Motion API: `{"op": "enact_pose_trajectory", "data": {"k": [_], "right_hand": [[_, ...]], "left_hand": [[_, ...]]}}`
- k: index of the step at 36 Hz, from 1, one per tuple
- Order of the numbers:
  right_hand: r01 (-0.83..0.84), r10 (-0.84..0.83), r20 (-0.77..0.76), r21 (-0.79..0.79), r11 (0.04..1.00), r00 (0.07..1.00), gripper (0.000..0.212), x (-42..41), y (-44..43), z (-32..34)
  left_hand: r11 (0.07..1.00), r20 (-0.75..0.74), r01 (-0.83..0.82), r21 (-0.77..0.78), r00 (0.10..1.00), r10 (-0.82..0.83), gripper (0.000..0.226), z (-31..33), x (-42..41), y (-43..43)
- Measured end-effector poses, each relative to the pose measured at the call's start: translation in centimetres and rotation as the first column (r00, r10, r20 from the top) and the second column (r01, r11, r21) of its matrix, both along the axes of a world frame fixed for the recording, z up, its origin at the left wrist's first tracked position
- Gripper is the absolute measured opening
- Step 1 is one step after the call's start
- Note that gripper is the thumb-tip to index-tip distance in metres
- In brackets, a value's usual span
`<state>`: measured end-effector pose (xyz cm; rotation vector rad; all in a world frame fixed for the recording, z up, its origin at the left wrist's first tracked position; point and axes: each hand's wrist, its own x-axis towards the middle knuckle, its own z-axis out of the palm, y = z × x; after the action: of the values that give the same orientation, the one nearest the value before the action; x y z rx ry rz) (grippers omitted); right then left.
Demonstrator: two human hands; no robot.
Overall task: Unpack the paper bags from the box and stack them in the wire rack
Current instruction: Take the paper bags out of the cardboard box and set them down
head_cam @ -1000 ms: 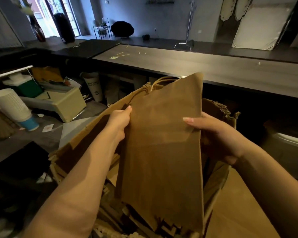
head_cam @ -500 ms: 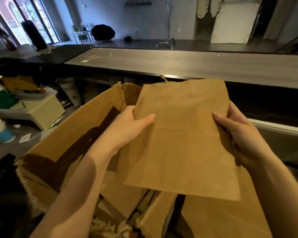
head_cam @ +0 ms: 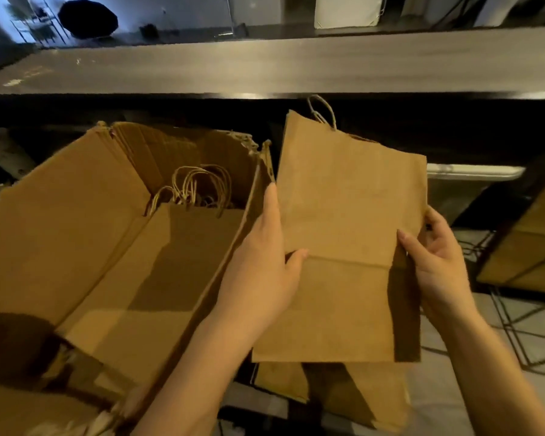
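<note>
Paper bags (head_cam: 202, 234) left in the box (head_cam: 76, 221): how many, would you say?

A good many. A row of twine handles (head_cam: 202, 180) stands up inside it, packed tight, so I judge the unpacking far from over.

And the one in hand?

One flat paper bag (head_cam: 346, 234) is clear of the box, held just to the right of its wall, with its handles pointing away from the person. The left hand (head_cam: 261, 269) pinches its left edge, thumb laid on the front at the fold, fingers along the side and behind. The right hand (head_cam: 438, 262) grips the right edge much the same way, thumb on the face and fingers curled behind.

Is it in the wire rack (head_cam: 516, 333) yet?

Not yet. It hangs in the air above a few brown bags (head_cam: 359, 394) lying lower down (whether those sit inside the rack or only near it, I cannot tell). The rack's dark wires show at the right, beside the right forearm.

So what is left?

Setting this bag down on the stack, then fetching the rest. By my reading the job is in its early or middle part, with much of the box yet to empty.
</note>
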<state>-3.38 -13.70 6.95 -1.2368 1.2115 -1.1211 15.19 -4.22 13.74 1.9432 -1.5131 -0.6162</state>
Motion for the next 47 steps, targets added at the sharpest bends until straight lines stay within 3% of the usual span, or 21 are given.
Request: {"op": "enact_pose_trajectory", "data": {"k": [8,17,21,25,31,47], "right_hand": [[0.141,-0.158,-0.230,-0.089,0.986,0.960,0.058,-2.5,0.6,-3.6],[0.058,-0.186,-0.473,-0.273,0.960,0.861,0.053,-2.5,2.2,-8.7],[-0.008,-0.111,-0.543,-0.211,0.977,0.832,0.054,-2.0,2.4,-10.4],[-0.040,-0.028,-0.608,-0.098,0.994,0.793,0.057,-1.6,2.6,-12.2],[-0.022,0.011,-0.622,-0.010,1.000,0.783,0.056,-1.5,3.9,-13.3],[-0.044,0.095,-0.573,0.102,0.994,0.814,0.062,-2.6,5.7,-12.7]], "left_hand": [[0.989,-0.013,0.027,0.147,1.000,-0.025,0.093,-5.6,-1.5,-1.4],[0.966,0.051,-0.030,0.257,0.999,0.018,0.092,-11.8,-2.1,-1.3],[0.941,0.084,-0.040,0.336,0.996,0.013,0.091,-13.4,-1.8,-1.1],[0.926,0.023,0.005,0.378,1.000,-0.015,0.081,-14.5,-1.3,-0.3],[0.890,0.019,-0.028,0.455,1.000,0.021,0.076,-16.2,-0.8,0.3],[0.815,-0.212,0.002,0.579,0.966,0.148,0.090,-15.3,-1.6,-0.3]]}}
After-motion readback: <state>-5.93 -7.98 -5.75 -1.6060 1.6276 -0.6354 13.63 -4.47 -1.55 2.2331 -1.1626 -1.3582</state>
